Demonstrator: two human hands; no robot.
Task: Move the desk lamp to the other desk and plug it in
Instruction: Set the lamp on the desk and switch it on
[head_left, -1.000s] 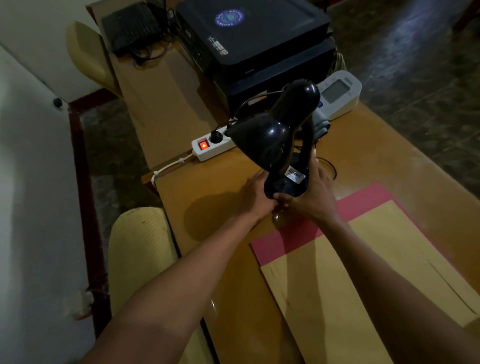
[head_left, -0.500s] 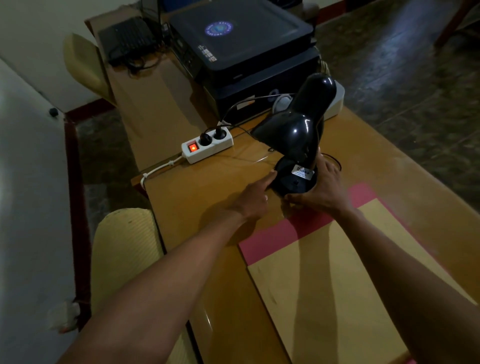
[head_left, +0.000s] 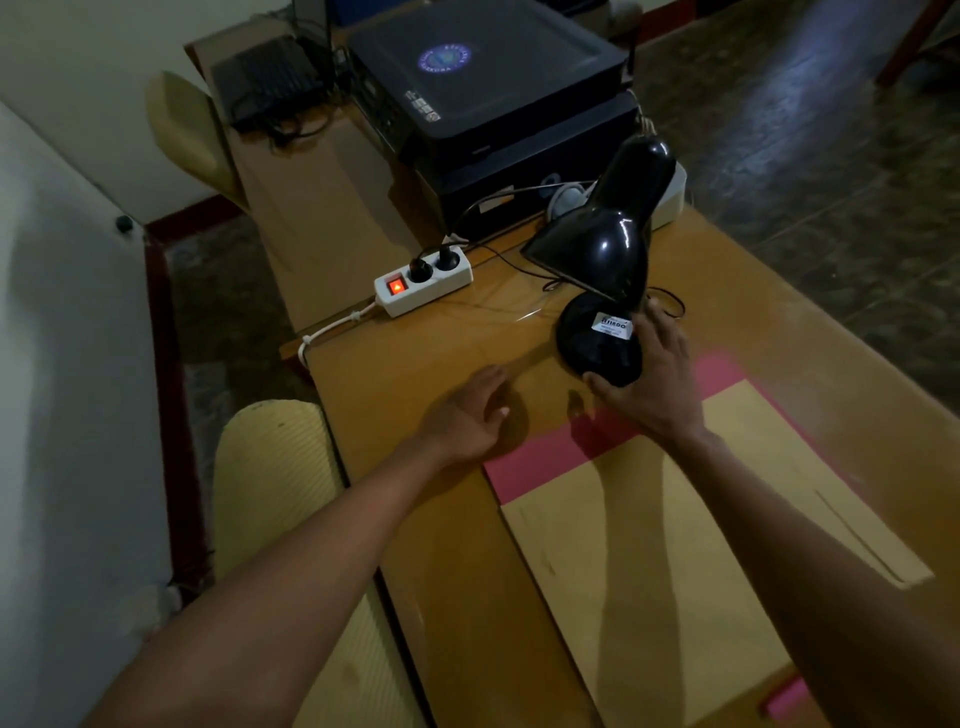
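A black desk lamp stands upright on the wooden desk, its round base resting on the surface. My right hand cups the base's near right side, thumb and fingers against it. My left hand hovers over the desk to the left of the base, fingers spread and holding nothing. A white power strip with a lit red switch lies beyond, with two black plugs in its sockets. A thin black cord runs from behind the lamp toward the strip.
A black printer fills the far end, with a white device behind the lamp. Pink and tan folders lie under my right forearm. A yellow chair back stands left of the desk, near the white wall.
The lamp came down from a tilted, lifted hold onto the desk. My left hand let go of the base and drew back to the left; my right hand stays on it.
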